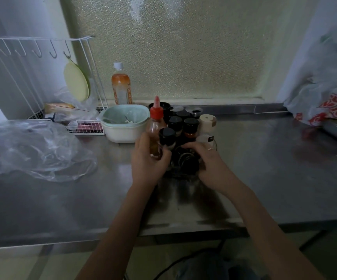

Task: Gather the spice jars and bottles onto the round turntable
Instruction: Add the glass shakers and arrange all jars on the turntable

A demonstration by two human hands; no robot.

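Several black-lidded spice jars [190, 126] stand bunched together in the middle of the steel counter, on a dark round turntable [180, 174] whose near rim shows between my hands. My left hand [148, 158] is wrapped around a red-capped squeeze bottle [156, 116] and touches a black-lidded jar [167, 136] at the cluster's left edge. My right hand [208, 160] rests over dark jars at the cluster's front right; what its fingers grip is hidden. A white-lidded jar [207, 123] stands at the right.
A pale green bowl in a white tub [126, 123] sits just left of the cluster. Behind it stands an orange drink bottle [121, 85]. A white wire rack [42, 77] and crumpled clear plastic [34, 146] fill the left; plastic bags [325, 106] lie at the right.
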